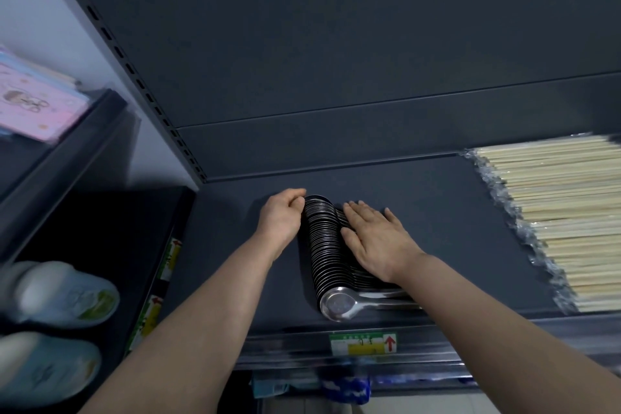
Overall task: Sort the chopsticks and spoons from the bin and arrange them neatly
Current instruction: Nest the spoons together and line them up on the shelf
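A long row of nested steel spoons [324, 255] lies on the dark shelf [437, 212], bowls to the left and handles to the right, the nearest bowl shiny at the front. My left hand [280, 218] is at the far left end of the row, fingers curled against the spoon bowls. My right hand [373, 239] lies flat with straight fingers pressing down on the spoon handles. Wrapped wooden chopsticks [564, 212] are stacked in a neat pile on the shelf's right side.
The shelf's front rail carries a price label [363, 343]. To the left, a lower shelf holds pale slippers [57, 296], and a higher one holds a pink package [33, 101]. A slotted upright [134, 77] bounds the shelf's left edge.
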A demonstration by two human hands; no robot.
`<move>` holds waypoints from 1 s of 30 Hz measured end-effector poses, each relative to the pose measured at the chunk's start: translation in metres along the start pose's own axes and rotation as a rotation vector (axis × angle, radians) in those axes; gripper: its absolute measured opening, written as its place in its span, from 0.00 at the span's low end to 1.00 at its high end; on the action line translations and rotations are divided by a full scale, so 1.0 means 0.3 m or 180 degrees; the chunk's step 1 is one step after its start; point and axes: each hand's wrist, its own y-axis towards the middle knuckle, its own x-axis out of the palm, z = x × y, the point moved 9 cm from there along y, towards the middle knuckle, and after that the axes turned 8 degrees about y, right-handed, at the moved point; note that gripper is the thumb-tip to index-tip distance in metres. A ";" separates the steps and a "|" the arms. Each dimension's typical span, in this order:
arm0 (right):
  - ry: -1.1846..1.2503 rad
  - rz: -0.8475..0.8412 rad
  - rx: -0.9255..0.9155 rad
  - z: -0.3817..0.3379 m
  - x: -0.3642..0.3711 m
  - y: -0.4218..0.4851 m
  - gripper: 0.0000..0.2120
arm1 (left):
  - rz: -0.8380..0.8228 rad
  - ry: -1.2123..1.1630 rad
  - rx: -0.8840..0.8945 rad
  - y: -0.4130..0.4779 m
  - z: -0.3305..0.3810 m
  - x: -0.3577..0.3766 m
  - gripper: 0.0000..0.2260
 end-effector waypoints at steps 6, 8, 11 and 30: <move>-0.0065 0.0075 -0.0092 -0.004 -0.015 -0.002 0.26 | 0.0377 0.0870 0.0317 -0.036 0.055 -0.045 0.14; -0.0145 0.0112 -0.0143 -0.003 -0.020 -0.006 0.26 | 0.0441 0.1084 0.0439 -0.055 0.076 -0.054 0.14; -0.0229 0.0138 -0.0176 0.004 -0.031 -0.020 0.25 | 0.0494 0.1273 0.0556 -0.086 0.100 -0.059 0.14; -0.0459 0.0140 -0.0334 0.075 -0.142 -0.318 0.25 | 0.0757 0.1806 0.0719 -0.423 0.272 0.025 0.16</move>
